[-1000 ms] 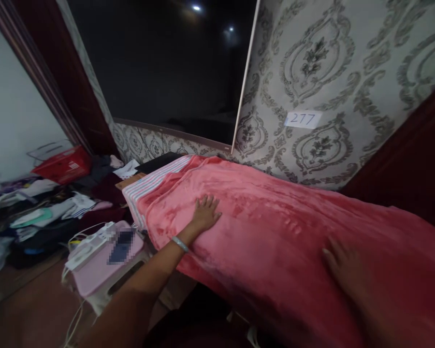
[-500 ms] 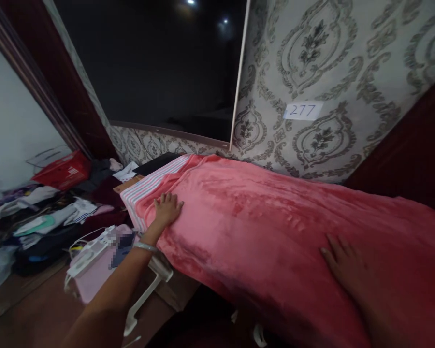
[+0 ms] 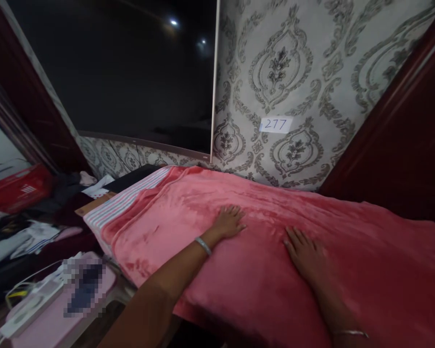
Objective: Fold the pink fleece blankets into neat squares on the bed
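A pink plush blanket (image 3: pixel 203 246) lies spread over a long raised surface, mostly smooth with faint wrinkles. My left hand (image 3: pixel 228 221) rests flat on its middle, fingers spread, a silver bangle on the wrist. To the right, my right hand (image 3: pixel 304 251) also lies palm down on the blanket with its fingers apart; a thin bangle circles that wrist. Neither hand grips the fabric. At the blanket's left end a striped cloth (image 3: pixel 126 195) in white, pink and blue-grey shows from beneath it.
Behind the blanket, a large dark television (image 3: pixel 130 72) hangs on patterned wallpaper beside a paper label (image 3: pixel 275 124) reading 277. On the left, a power strip (image 3: pixel 32 302) lies on a pink stool (image 3: pixel 105 285). Beyond are heaped clothes (image 3: pixel 36 239) and a red bag (image 3: pixel 21 188).
My left hand has moved right, from the blanket's left end to its middle. My right hand now sits closer to it. The view has turned slightly right.
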### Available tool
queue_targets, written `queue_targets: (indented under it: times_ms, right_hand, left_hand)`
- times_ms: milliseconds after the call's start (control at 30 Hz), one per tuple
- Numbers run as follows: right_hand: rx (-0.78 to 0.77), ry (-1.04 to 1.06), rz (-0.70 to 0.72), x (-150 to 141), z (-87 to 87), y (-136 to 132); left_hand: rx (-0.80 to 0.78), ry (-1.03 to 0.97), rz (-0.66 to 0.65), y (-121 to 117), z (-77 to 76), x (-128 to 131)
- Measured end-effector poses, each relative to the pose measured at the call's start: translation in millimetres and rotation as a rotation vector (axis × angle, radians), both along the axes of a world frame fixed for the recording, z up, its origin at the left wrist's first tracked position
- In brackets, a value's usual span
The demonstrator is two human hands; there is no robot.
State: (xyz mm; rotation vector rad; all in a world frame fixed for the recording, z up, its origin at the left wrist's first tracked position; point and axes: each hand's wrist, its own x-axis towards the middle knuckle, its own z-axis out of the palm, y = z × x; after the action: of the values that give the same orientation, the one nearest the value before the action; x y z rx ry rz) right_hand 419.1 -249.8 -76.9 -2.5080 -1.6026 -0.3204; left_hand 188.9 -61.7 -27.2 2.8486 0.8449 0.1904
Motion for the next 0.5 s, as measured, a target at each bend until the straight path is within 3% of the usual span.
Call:
queue_targets:
  times_ms: [133,333,433,500]
  right_hand:
    - [-0.023,-0.016,0.002,4,-8.4,-2]
    - [0.013,-0.004,0.01,9,-11.8,-1]
    - [0.026,-0.003,0.014,9,-14.0,0]
    - [0.032,-0.016,0.014,8,-14.6,0]
  left_hand:
    - [0.062,0.069,0.239,40,4.3,-35]
    - [0.104,0.177,0.637,111,26.6,-140]
    - [0.132,0.206,0.713,129,36.2,-171]
    - [0.144,0.201,0.72,134,42.6,-168]
